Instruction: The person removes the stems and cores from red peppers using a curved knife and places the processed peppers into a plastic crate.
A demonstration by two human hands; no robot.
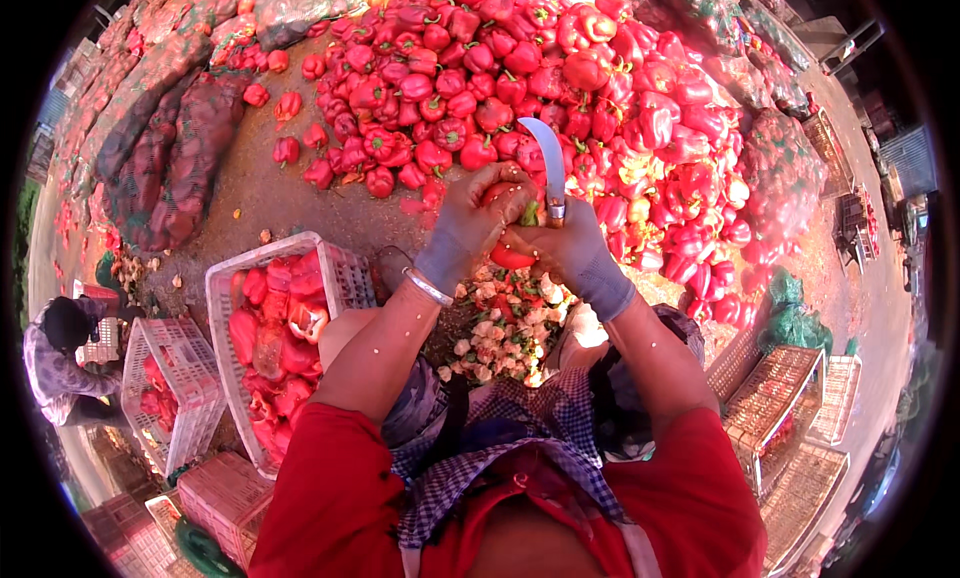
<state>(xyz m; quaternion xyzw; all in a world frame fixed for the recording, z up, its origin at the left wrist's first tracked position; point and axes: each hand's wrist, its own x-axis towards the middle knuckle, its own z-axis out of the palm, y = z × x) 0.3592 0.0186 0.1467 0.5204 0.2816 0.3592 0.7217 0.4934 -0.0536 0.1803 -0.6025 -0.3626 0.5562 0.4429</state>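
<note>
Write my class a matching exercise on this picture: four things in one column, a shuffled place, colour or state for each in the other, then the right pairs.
Column one
1. Knife
2. Nearest crate
3. Pepper cores
4. Bracelet

Column two
A. Pale and green, lying in a loose heap
B. Silver-coloured, worn at the left wrist
C. Curved blade, gripped in the right hand
D. Filled with cut red pepper pieces

Right pairs
1-C, 2-D, 3-A, 4-B
</note>
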